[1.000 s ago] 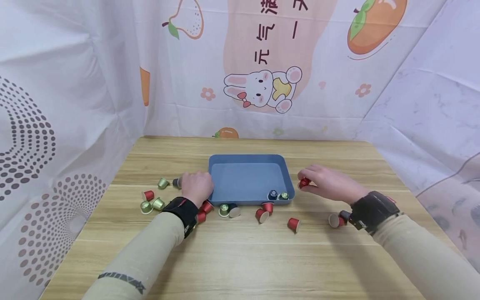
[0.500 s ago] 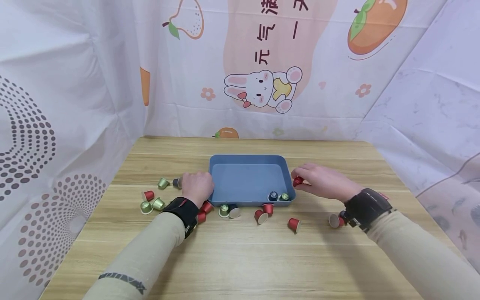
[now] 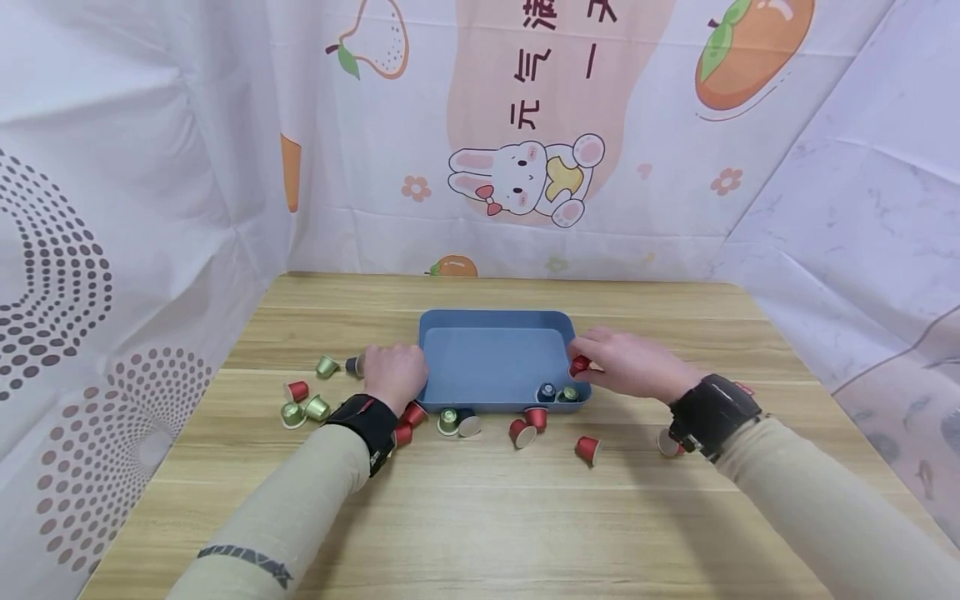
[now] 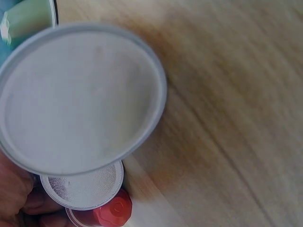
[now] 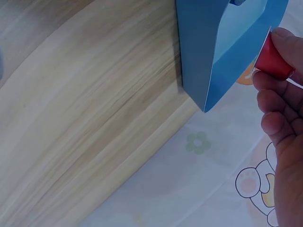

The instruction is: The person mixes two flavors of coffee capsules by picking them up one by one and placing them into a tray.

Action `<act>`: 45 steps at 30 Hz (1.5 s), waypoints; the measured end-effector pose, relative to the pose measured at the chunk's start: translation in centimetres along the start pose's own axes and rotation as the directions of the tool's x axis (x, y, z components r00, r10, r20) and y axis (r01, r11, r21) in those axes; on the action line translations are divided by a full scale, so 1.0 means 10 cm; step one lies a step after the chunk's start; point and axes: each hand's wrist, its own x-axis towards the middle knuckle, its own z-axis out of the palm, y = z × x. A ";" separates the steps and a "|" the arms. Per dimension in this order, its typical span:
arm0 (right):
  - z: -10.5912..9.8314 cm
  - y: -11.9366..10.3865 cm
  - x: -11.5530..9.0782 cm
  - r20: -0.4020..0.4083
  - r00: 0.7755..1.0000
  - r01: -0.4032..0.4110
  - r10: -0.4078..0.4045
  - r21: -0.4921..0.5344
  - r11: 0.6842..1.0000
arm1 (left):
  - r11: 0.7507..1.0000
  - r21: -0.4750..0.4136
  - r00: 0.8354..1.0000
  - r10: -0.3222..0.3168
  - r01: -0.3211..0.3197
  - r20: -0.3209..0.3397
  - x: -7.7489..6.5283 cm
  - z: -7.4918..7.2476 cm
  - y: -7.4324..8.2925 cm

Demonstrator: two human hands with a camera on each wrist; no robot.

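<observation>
My right hand pinches a red coffee capsule between thumb and fingers, over the right wall of the blue tray. In the right wrist view, the red capsule has its flat lid side turned toward the tray. My left hand stays at the tray's left edge, its fingers hidden from above; I cannot tell whether they grip anything. In the left wrist view, its fingers are beside a red capsule, and a pale capsule lid fills much of the picture.
A dark blue capsule and a green capsule sit in the tray's front right corner. Several capsules, such as a red one, lie before the tray; more, including a green one, lie left. A printed curtain stands behind the table.
My right hand has moved left with the red capsule, from beside the tray to over its right wall. The left hand has stayed in place.
</observation>
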 end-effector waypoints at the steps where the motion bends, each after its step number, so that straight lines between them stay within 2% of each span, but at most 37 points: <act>1: 0.00 -0.01 0.01 0.001 1.000 0.002 -0.002 0.000 1.000 | 1.000 -0.002 1.000 -0.001 0.001 0.000 0.00 0.00 0.00; 12: 0.05 -0.08 0.10 0.042 0.999 0.027 -0.027 0.001 1.000 | 1.000 -0.018 1.000 -0.002 0.002 0.030 0.00 -0.02 0.00; 23: 0.10 -0.16 0.24 0.037 0.994 0.105 -0.105 0.023 0.994 | 1.000 0.002 1.000 -0.003 0.003 0.000 0.00 -0.01 -0.01; 45: 0.23 -0.29 0.41 0.108 0.991 0.076 -0.077 0.007 0.997 | 1.000 -0.007 1.000 -0.017 0.017 0.001 0.00 0.00 0.00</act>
